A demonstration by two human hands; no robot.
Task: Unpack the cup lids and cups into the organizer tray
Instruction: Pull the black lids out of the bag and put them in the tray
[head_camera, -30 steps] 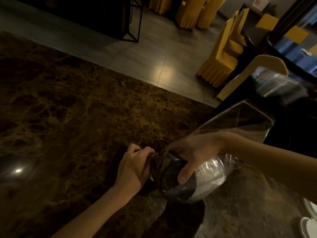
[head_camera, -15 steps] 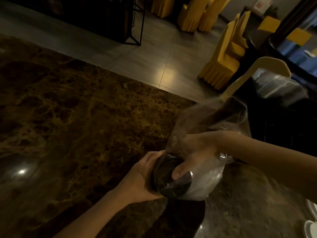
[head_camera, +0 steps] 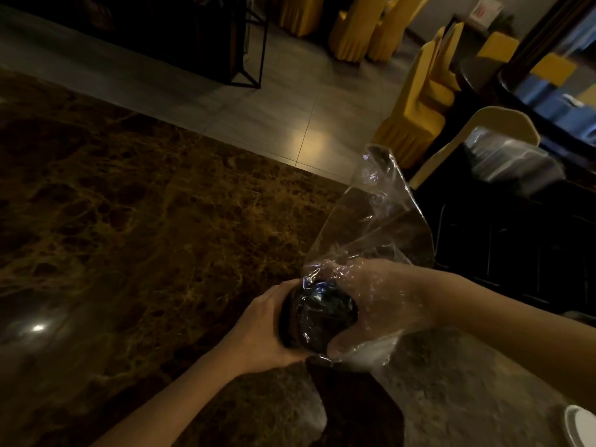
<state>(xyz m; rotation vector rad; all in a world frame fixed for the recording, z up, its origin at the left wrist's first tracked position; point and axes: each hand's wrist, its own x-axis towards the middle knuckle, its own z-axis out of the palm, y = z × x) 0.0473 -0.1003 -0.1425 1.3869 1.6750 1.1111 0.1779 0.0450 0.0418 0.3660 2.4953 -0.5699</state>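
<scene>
A stack of black cup lids lies on its side in a clear plastic bag above the dark marble counter. My left hand cups the stack's open end from the left. My right hand sits inside or under the plastic film and grips the stack from the right, thumb below. The loose end of the bag sticks up behind my right hand. A white patch shows inside the bag's lower part. A black organizer tray stands at the right, dim and hard to read.
The marble counter stretches left. White round lids peek in at the bottom right corner. A wrapped bundle of plastic items rests on top of the black tray. Yellow-covered chairs stand on the tiled floor beyond.
My left hand moved from pinching the bag's end to cupping the lid stack. The bag's loose end swung up and now stands upright. My right hand kept its grip.
</scene>
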